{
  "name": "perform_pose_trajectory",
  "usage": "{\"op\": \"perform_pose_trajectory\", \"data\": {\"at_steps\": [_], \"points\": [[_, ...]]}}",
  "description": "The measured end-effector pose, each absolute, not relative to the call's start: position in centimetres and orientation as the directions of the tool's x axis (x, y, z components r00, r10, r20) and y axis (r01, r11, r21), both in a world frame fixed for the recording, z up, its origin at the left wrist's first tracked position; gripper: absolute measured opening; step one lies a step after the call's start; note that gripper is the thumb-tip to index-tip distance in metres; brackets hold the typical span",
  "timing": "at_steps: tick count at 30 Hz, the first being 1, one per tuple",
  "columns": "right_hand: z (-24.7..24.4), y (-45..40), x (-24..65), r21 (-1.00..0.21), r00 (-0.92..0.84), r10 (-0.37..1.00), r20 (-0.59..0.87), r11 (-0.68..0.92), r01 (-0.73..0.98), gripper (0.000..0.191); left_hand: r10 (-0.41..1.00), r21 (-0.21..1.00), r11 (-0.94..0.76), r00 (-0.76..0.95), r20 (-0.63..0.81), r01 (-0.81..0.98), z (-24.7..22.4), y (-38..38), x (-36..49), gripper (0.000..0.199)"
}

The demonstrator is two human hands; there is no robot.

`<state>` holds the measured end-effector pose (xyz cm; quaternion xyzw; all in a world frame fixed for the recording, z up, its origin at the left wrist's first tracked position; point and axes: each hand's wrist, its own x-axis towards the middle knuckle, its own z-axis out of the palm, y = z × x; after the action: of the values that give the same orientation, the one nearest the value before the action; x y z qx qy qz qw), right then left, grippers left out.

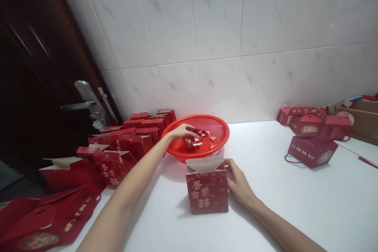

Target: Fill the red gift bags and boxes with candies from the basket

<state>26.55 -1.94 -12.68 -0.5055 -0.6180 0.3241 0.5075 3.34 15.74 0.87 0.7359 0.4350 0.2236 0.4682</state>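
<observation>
In the middle of the table stands a small red gift box (207,193) with gold characters, upright, its pale top flaps raised. My right hand (239,183) holds it from the right side, the fingertips partly hidden behind the box. Just behind it is a red plastic basket (223,134) with perforated walls. Inside the basket lie red-wrapped candies (203,133) and a few peanuts (212,138). My left hand (183,131) reaches over the basket's left rim, its fingers closed on some of the wrapped candies (192,142).
Many red boxes (134,147) with raised tops line the left side of the table. On the right sit several closed red boxes with handles (311,151), near a brown cardboard carton (358,124). A tiled wall (221,86) backs the white table; a dark door (44,67) stands left.
</observation>
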Motion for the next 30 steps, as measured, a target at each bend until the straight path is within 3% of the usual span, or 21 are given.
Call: {"op": "perform_pose_trajectory", "data": {"at_steps": [4,10,13,30], "points": [[-12.8,-1.9,26.6,-0.908,0.019,0.952,0.307,0.287,0.305,0.039,0.866,0.894,-0.172,0.496,-0.063,0.414,0.4,16.2,3.0,0.031],[-13.2,-1.7,26.7,-0.906,0.032,0.949,0.313,0.289,0.31,0.04,0.865,0.905,-0.174,0.5,-0.048,0.389,-0.2,16.4,2.4,0.064],[-13.1,-1.7,26.7,-0.907,0.034,0.949,0.313,0.288,0.306,0.041,0.861,0.885,-0.224,0.508,-0.016,0.408,-0.3,16.7,2.3,0.071],[-12.3,-2.1,26.8,-0.908,0.01,0.95,0.311,0.294,0.299,0.036,0.922,0.792,-0.276,0.382,0.058,0.545,-0.8,17.6,2.1,0.043]]}}
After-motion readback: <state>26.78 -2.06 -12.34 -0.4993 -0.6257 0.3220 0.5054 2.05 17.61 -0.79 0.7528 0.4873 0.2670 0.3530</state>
